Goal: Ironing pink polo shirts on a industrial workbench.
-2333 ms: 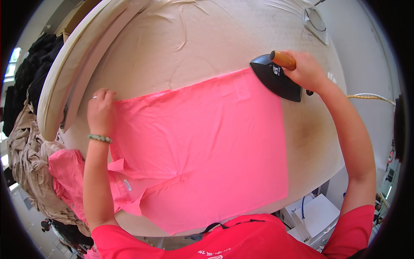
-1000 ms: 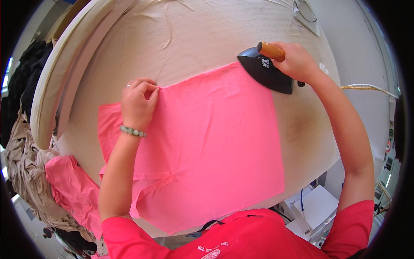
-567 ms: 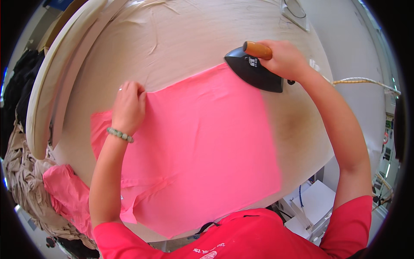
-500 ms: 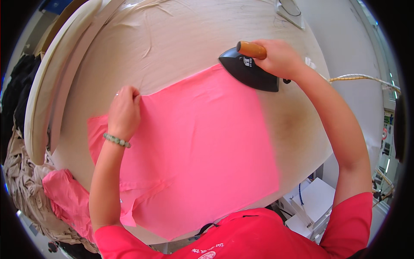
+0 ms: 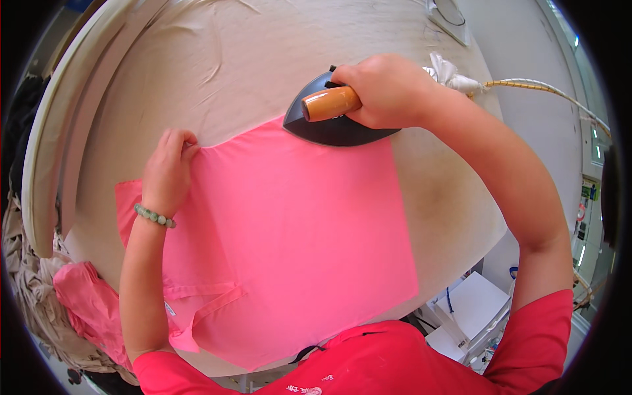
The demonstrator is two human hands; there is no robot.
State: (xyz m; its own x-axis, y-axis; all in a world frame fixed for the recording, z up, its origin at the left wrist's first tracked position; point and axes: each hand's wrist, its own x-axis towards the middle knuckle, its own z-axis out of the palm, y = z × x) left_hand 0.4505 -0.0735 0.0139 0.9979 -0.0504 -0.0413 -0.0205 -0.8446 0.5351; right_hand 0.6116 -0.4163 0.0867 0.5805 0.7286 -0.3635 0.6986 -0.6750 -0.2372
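A pink cloth garment (image 5: 309,224) lies spread over a padded, cream-covered ironing table (image 5: 257,59). At its far left edge, my left hand (image 5: 170,164) pinches the fabric between thumb and fingers. My right hand (image 5: 388,92) is wrapped around the wooden handle of a dark iron (image 5: 345,133). The iron rests across the garment's far edge, its pointed tip toward the left. Thin straps of the same pink fabric lie folded beside my left forearm.
A long padded arm (image 5: 56,125) curves along the left side. Crumpled beige cloth (image 5: 33,289) and a pink bundle (image 5: 92,306) hang at the lower left. A cord (image 5: 546,85) runs off to the right. White boxes (image 5: 477,299) stand below the table's right edge.
My right hand has slid the iron leftward along the garment's far edge. My left hand and the cloth have shifted slightly left, and the fabric between the hands looks smoother.
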